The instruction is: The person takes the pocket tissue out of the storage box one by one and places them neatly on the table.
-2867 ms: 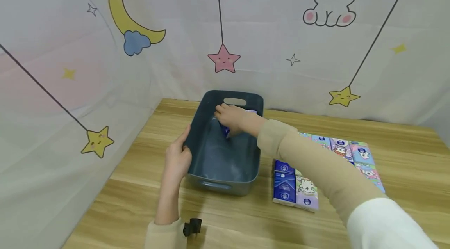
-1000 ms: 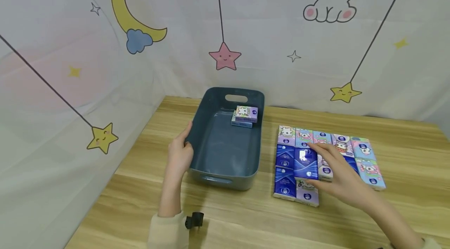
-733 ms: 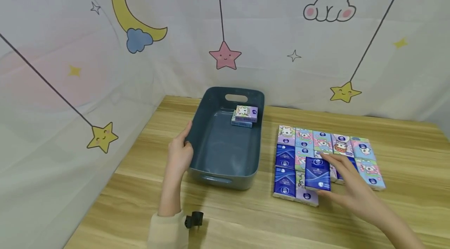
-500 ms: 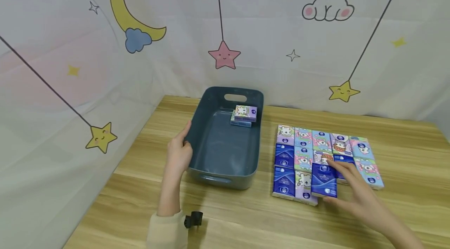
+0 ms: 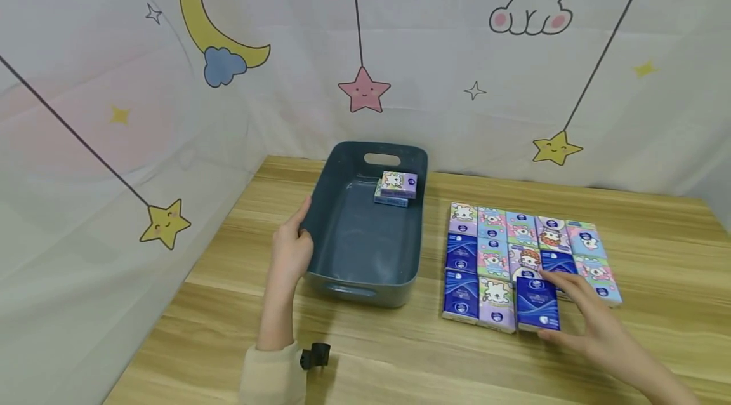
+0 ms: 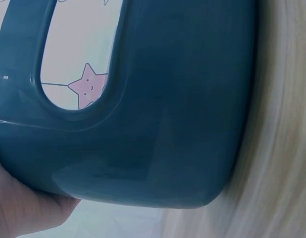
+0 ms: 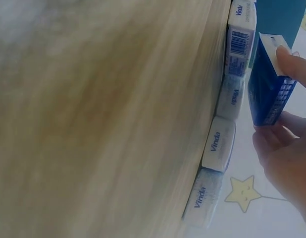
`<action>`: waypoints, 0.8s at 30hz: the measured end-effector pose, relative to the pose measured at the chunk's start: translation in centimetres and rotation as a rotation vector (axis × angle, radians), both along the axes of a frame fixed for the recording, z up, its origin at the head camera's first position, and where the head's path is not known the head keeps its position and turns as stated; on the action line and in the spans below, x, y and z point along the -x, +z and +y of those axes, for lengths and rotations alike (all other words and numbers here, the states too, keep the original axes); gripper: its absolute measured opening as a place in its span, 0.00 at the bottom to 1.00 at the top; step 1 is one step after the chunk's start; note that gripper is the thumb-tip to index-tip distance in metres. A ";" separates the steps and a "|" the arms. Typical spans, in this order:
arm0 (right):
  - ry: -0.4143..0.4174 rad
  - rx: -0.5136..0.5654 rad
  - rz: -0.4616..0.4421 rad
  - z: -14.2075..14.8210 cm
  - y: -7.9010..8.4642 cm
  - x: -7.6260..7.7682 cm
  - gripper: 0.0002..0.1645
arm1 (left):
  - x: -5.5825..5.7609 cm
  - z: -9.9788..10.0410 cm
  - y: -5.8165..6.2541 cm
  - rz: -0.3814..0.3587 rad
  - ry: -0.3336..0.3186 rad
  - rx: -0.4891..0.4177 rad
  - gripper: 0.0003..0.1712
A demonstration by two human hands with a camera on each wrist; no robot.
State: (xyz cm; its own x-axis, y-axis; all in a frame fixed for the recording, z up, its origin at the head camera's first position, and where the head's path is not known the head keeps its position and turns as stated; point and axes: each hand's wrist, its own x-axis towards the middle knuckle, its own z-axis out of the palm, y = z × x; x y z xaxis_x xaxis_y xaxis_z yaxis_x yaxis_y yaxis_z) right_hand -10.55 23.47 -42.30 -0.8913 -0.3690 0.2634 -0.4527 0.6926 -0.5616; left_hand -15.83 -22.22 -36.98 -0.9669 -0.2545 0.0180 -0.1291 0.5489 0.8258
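Note:
My right hand (image 5: 594,322) pinches a dark blue pocket tissue pack (image 5: 537,303) between thumb and fingers. It is at the front of the rows of tissue packs, just right of a purple-and-green pack (image 5: 495,305) with a white cartoon animal. In the right wrist view this blue pack (image 7: 272,82) is tilted and off the tabletop. My left hand (image 5: 291,256) grips the left rim of a dark teal plastic bin (image 5: 365,246). Two printed tissue packs, the upper one purple (image 5: 399,184), lie stacked at the bin's far right corner. The left fingers are partly hidden by the bin.
Several pink, light blue and dark blue tissue packs (image 5: 492,259) lie flat in rows right of the bin. A black fitting (image 5: 316,356) sits by the left sleeve (image 5: 273,373). Behind the wooden table (image 5: 388,360) hangs a printed white curtain (image 5: 434,43).
My right hand has come out of the bin with a blue tissue pack, then drawn it right and nearer over the rows. The left hand stays on the rim.

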 end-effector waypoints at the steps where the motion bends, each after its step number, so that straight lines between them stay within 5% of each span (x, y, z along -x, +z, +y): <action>1: 0.008 0.004 0.000 0.0 -0.1 0.0 0.56 | 0.0 0.0 0.0 0.000 0.001 -0.003 0.38; 9: 0.074 -0.026 0.065 0.0 -0.6 0.5 0.58 | 0.0 0.0 0.0 -0.004 0.000 -0.006 0.38; 24: 0.071 -0.239 0.124 -0.3 -0.9 0.5 0.55 | 0.0 0.0 0.0 0.000 0.003 0.004 0.38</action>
